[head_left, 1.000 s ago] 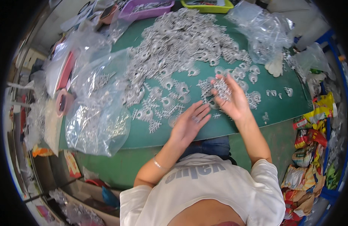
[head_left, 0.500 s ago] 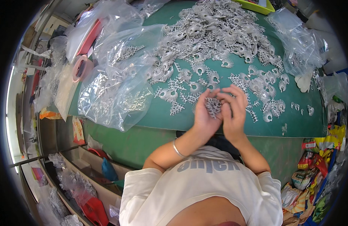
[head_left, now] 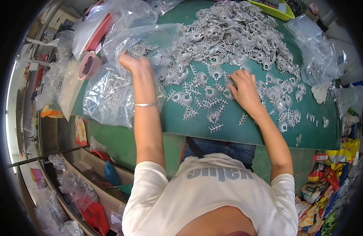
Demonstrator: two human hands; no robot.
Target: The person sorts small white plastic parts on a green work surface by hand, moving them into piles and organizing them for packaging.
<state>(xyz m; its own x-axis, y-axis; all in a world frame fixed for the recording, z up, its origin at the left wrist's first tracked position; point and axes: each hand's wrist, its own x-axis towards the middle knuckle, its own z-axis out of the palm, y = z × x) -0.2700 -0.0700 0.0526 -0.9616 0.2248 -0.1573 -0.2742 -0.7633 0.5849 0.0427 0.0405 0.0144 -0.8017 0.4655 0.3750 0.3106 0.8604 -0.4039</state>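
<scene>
My left hand (head_left: pixel 135 64) reaches over a clear plastic bag (head_left: pixel 110 92) at the left of the table, its wrist bent and its fingers mostly hidden. Just beyond it, small grey branch-like pieces (head_left: pixel 141 48) lie in a heap on the plastic. My right hand (head_left: pixel 245 87) rests with fingers apart over grey pieces near the middle of the table, holding nothing that I can see. Around it lie loose fan-shaped pieces (head_left: pixel 216 72) and branch-shaped pieces (head_left: pixel 191 113). A large heap of the same grey pieces (head_left: pixel 232 31) covers the table's far part.
The green table (head_left: pixel 236 128) ends in front of my body. A roll of tape (head_left: pixel 89 65) sits at its left side, and a yellow-green tray (head_left: pixel 274 10) at the far right. Another clear bag (head_left: pixel 313 51) lies on the right. Colourful packets (head_left: pixel 321 173) are stacked lower right.
My hands have parted from a cupped bunch of grey pieces. The left has moved to the far left over the bag; the right has moved slightly away from me and opened onto the loose pieces.
</scene>
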